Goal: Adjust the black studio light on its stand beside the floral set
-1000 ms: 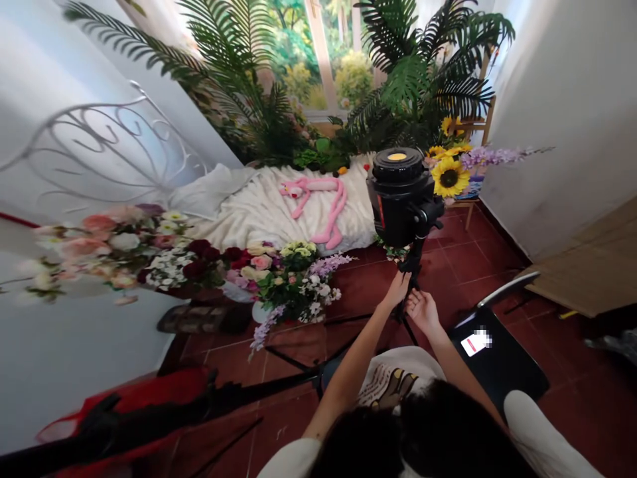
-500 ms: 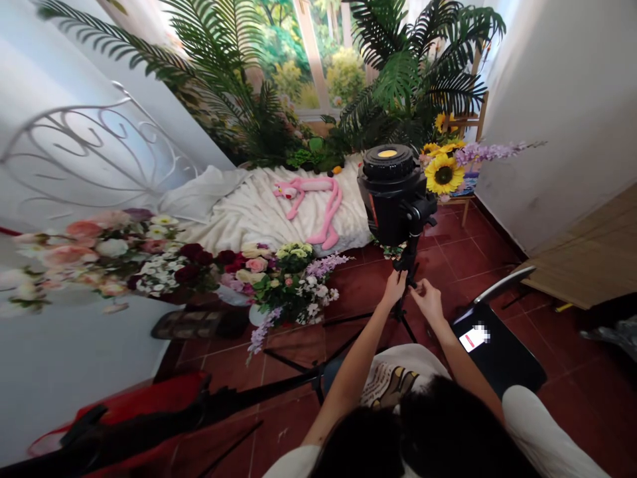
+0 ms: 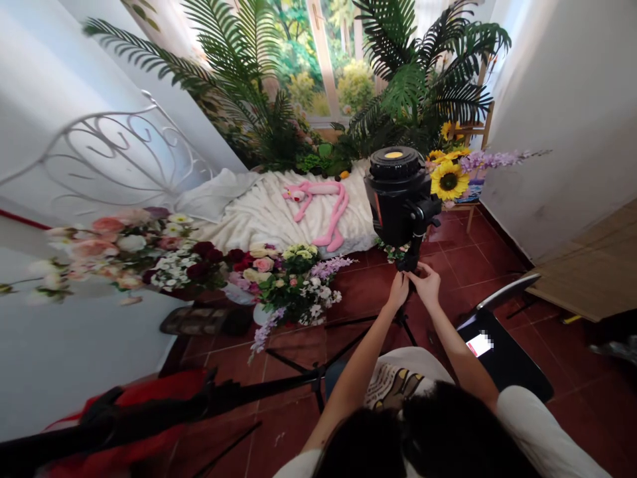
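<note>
A black studio light (image 3: 395,192) with a round yellow-centred top stands on a black stand (image 3: 401,320) in front of me. My left hand (image 3: 399,289) is closed round the stand's upper part, just under the light's bracket. Beside it on the right, my right hand (image 3: 425,281) has its fingers pinched at the same part, near a knob; the exact spot is small and partly hidden by the fingers. The two hands nearly touch each other.
A pink plush toy (image 3: 323,191) lies on a white-covered bed (image 3: 259,219). Flowers (image 3: 279,279) line its near side. At right are sunflowers (image 3: 449,179) and a black chair (image 3: 517,358) with a phone (image 3: 480,344). A dark pole (image 3: 263,386) crosses the lower left.
My right hand has moved up and in towards the stand, closer to my left hand. The view has shifted slightly, so the bed and flowers appear further right.
</note>
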A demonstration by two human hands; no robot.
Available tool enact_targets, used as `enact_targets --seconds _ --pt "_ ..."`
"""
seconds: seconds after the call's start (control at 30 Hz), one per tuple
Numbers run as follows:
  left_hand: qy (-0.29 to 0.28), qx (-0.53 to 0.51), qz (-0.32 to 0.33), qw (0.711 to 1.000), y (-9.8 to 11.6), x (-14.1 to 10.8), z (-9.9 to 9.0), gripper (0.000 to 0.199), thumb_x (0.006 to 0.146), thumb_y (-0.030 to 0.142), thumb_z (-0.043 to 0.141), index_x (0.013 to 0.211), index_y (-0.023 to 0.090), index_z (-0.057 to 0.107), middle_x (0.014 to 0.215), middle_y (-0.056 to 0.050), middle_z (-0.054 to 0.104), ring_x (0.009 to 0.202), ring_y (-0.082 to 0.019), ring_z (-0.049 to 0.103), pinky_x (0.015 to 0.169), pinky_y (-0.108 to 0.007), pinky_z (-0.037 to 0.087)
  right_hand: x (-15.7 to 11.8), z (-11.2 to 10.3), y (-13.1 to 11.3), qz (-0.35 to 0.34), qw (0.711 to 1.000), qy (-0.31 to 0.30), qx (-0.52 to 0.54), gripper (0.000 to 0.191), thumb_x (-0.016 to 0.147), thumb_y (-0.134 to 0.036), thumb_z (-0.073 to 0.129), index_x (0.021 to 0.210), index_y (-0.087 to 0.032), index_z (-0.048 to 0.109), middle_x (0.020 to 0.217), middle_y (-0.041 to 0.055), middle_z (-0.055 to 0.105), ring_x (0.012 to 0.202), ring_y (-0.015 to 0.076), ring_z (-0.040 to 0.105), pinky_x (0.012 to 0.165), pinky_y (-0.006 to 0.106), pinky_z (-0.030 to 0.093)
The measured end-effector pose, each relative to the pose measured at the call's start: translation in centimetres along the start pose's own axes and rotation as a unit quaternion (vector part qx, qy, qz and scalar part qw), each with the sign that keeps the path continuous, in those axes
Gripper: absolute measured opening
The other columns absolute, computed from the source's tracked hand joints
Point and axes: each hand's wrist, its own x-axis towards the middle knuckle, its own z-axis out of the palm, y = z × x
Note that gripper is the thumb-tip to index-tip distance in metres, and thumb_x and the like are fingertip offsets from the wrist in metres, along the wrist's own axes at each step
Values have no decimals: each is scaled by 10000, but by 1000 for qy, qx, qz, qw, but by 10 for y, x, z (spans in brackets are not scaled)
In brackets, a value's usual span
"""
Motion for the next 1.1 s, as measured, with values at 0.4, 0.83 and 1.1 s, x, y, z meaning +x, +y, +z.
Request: enact_targets --seconds 0.4,0.83,1.1 --pt "28 11 -5 1000 15 -7 2 475 918 487 415 1243 162 534 1194 -125 632 1210 -227 534 1060 -401 378 50 -15 -127 -131 988 6 80 388 608 -368 814 885 -119 706 858 76 727 804 203 677 800 348 558" --pt "36 19 10 999 12 -7 5 553 905 560 402 1261 160 542 1203 -127 640 1182 -234 562 1034 -381 400 -16 -35 -57 -105 993 -13 -43 426 841 -474 598 1169 -203 585 1125 86 679 1018 202 658 904 350 518" --pt "53 58 -6 997 16 -8 5 514 914 522 411 1226 152 583 1158 -130 660 1188 -230 556 1037 -382 403 -70 -38 33 127 978 -131 -103 460 892 -653 338 864 -237 530 781 42 691 632 186 650 618 300 503"
